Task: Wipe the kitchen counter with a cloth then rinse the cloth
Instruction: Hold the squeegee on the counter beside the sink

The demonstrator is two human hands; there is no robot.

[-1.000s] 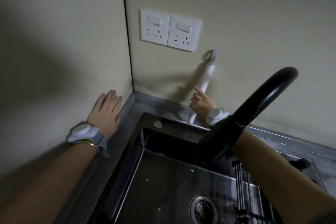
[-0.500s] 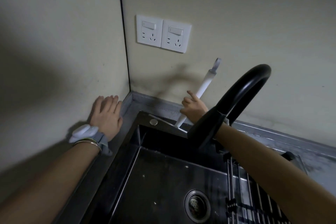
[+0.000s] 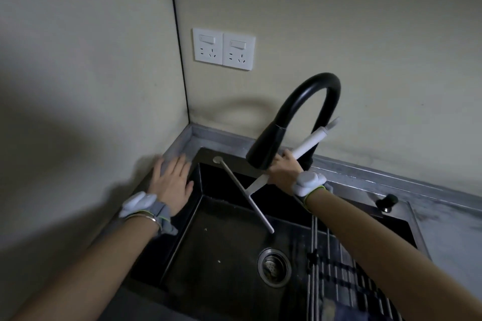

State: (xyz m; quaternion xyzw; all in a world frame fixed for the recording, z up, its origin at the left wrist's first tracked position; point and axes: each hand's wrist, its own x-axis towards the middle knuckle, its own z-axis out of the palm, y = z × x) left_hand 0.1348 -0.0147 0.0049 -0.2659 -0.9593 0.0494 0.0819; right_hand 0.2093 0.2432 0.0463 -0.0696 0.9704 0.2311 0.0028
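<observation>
Squeegee (image 3: 310,143) handle tilted up-right, gripped by right hand (image 3: 283,169), left hand (image 3: 170,181) flat

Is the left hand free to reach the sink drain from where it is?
Probably yes: the left hand lies flat on the sink edge, holding nothing, and the basin toward the drain looks open.

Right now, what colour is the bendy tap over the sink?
Black, matte all over; the tap shows best in the head view.

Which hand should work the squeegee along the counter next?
Right. The right hand already grips the white squeegee by its handle, blade over the sink. The left hand lies flat on the counter ledge, holding nothing.
</observation>
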